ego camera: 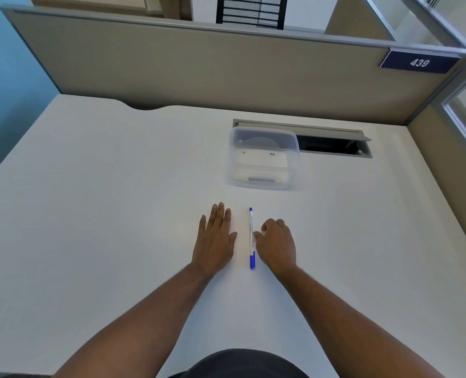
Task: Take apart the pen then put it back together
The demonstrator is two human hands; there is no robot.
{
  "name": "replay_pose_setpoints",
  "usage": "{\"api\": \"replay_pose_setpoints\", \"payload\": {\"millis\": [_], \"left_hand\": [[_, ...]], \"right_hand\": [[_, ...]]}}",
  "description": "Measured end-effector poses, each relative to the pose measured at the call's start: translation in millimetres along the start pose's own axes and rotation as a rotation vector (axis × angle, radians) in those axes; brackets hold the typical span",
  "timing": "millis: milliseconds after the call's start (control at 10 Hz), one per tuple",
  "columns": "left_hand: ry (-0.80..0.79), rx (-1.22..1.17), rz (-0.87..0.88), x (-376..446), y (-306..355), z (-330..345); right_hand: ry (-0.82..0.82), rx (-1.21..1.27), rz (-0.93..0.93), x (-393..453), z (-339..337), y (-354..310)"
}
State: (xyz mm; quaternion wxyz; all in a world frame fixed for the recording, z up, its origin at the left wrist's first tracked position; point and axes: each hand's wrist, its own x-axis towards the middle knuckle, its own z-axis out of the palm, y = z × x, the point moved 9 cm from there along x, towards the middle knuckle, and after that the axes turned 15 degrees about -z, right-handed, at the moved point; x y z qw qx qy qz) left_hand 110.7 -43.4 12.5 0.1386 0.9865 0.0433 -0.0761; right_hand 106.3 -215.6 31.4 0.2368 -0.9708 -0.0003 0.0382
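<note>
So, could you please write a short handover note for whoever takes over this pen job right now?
Left hand: flat on the desk, palm down, empty, left of the pen.
Right hand: fingers curled, thumb tip at the barrel; not gripping.
Pen: lies whole on the desk between the hands, blue cap at the near end, blue plug at the far end.
Clear plastic container: further back, untouched.
Done: no disassembly visible.
Left: pull it apart, then reassemble it.

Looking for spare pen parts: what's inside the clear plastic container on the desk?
Through the clear plastic container only blurry white shapes and a pale rounded form show; no pen parts are recognisable. Its frosted walls hide detail. The only pen lies on the desk between the hands.
</note>
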Motion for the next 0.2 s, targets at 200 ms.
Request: {"api": "replay_pose_setpoints", "payload": {"millis": [200], "left_hand": [[-0.001, 0.001, 0.003, -2, 2, 1]], "right_hand": [[-0.077, -0.237, -0.129, -12, 3, 16]]}}
